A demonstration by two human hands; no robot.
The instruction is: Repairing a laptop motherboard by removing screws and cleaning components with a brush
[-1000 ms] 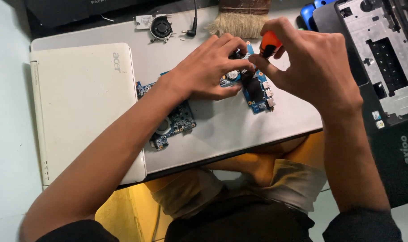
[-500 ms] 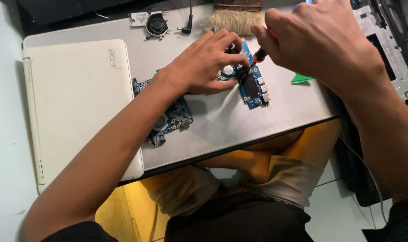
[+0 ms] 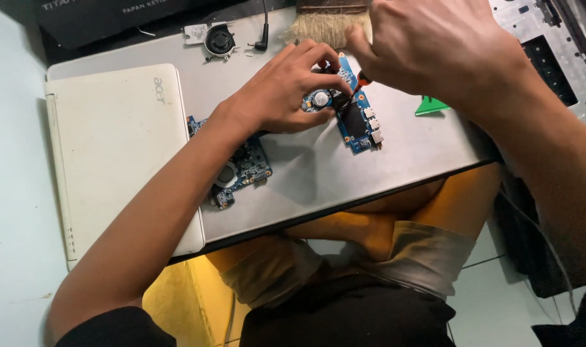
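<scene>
— Head view: why do we press our left hand [image 3: 283, 96] on the long blue circuit board [image 3: 354, 106] near the grey panel's [image 3: 318, 173] far edge?
— To steady it while our right hand [image 3: 434, 48], clenched, works a red-handled screwdriver [image 3: 362, 78] into it.

bright even light, soft shadows, sharp

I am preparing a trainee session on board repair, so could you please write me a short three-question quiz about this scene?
1. True or false: the left hand rests on the blue circuit board.
2. What does the right hand hold? A) a red-handled tool B) a green pick C) a fan
3. What lies left of the board, under the left forearm?

Key: 1 true. 2 A. 3 the white laptop.
</scene>
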